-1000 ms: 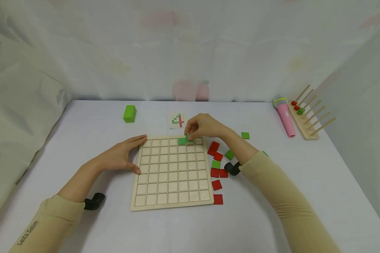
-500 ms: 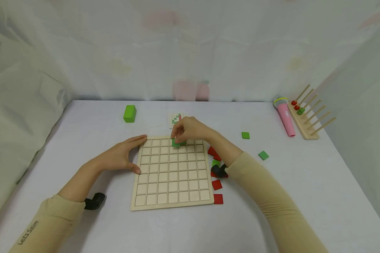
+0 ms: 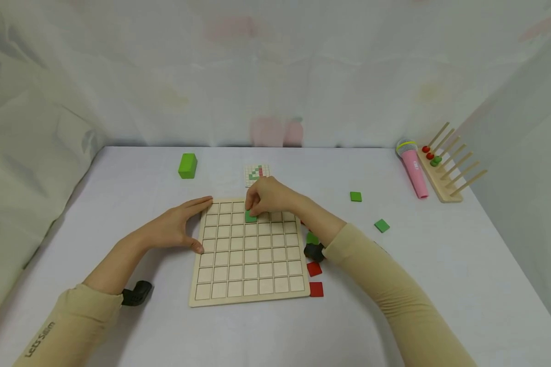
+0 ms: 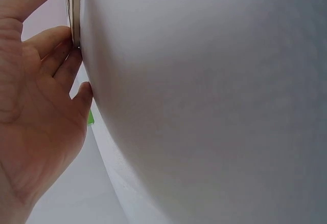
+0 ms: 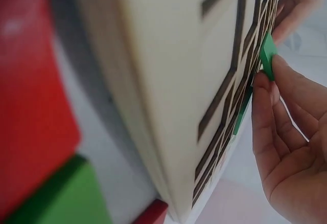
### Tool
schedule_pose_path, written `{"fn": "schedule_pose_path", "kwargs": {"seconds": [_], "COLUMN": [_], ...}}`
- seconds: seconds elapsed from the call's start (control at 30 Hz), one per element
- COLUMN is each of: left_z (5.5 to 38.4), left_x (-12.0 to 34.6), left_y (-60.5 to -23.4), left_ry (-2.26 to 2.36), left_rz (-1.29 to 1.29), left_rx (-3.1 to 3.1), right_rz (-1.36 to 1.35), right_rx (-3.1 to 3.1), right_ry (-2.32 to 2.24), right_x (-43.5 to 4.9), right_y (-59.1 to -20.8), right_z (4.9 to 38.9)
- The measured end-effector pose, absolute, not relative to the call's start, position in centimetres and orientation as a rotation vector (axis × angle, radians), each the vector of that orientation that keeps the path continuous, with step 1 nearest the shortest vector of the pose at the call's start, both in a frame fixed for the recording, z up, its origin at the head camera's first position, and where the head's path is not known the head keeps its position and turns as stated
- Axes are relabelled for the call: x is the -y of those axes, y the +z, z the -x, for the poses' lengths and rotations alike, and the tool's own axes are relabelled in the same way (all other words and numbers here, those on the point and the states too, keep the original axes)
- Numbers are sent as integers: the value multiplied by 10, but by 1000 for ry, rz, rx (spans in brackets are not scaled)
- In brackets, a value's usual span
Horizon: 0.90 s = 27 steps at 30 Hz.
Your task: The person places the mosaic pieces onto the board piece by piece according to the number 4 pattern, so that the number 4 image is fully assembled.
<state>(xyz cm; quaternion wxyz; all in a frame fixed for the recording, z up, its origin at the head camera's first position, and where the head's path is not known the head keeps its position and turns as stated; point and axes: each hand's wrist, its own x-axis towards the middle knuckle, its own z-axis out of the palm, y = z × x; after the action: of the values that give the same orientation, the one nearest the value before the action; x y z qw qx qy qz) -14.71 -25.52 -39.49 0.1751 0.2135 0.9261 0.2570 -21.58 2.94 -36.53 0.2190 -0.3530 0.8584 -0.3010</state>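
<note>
In the head view a wooden grid board (image 3: pixel 234 259) lies on the table. My right hand (image 3: pixel 272 197) is over its far part and pinches a green square tile (image 3: pixel 251 217) between thumb and fingers. The right wrist view shows that tile (image 5: pixel 266 55) tilted at the board's surface, with another green tile (image 5: pixel 243 109) lying flat in a cell; my hand hides this second one in the head view. At the board's left edge, my left hand (image 3: pixel 174 226) rests with thumb and fingers spread, its tips touching the frame (image 4: pixel 75 17).
Right of the board lie several red tiles (image 3: pixel 316 289) and green tiles (image 3: pixel 382 226), some behind my right wrist. A small pattern card (image 3: pixel 252 173) and a green block (image 3: pixel 188 166) sit beyond it. A pink microphone (image 3: pixel 414 171) and a pegged wooden rack (image 3: pixel 443 183) stand far right.
My right hand has carried the green tile leftward along the board's far row, then a little nearer to me. The left hand has stayed at the left edge.
</note>
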Motion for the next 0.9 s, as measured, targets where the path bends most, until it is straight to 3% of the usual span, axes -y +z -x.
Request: {"fn": "schedule_pose_path", "kwargs": {"seconds": [0.9], "left_z": [148], "left_x": [256], "left_y": [-397], "left_ry": [742], "left_rz": [-590], "left_rx": [-2624], "right_rz": [1042], "right_rx": [-2435], "right_ry": [-725], "right_x": [-25], "right_y": [-365], "right_z": [210]}}
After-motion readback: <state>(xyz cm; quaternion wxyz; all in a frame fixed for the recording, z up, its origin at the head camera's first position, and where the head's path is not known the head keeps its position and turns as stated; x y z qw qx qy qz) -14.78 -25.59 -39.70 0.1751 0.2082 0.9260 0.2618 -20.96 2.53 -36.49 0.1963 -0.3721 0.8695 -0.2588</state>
